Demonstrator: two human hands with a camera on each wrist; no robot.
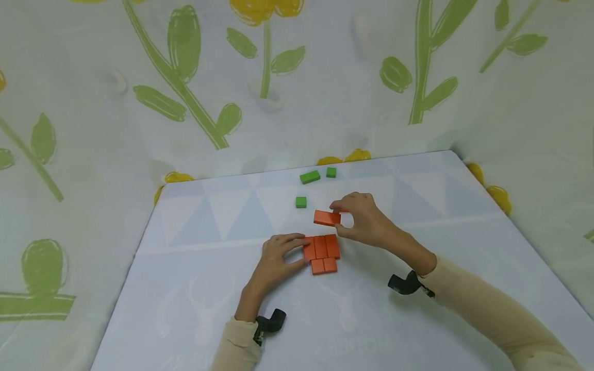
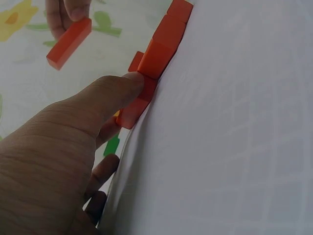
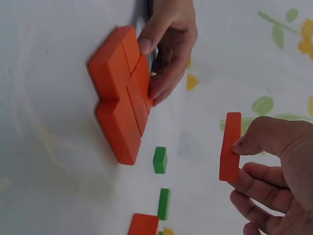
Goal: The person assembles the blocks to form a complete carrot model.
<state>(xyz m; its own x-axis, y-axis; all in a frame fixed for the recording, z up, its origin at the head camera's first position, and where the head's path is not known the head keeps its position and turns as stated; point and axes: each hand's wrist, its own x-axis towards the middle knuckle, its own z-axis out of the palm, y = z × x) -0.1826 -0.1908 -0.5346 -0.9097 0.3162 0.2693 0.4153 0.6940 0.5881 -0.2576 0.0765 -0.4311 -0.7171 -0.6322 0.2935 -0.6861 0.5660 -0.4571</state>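
A flat group of orange blocks [image 1: 320, 247] lies on the table, three longer blocks side by side with two smaller ones along their near ends. My left hand [image 1: 278, 256] is at the group's left side, thumb at the near end and fingertips at the far end of the leftmost long block [image 3: 143, 84]. The left thumb [image 2: 120, 88] presses against orange in the left wrist view. Beyond the group, my right hand [image 1: 364, 219] pinches another rectangular orange block [image 1: 327, 218] between thumb and fingers, raised above the table in the right wrist view.
Three green blocks lie farther back: a small one [image 1: 301, 202], a longer one [image 1: 310, 177] and another small one [image 1: 331, 172]. One more orange block [image 3: 144, 225] rests near them, mostly hidden behind my right fingers in the head view. A flower-patterned curtain [image 1: 315, 113] hangs behind the table.
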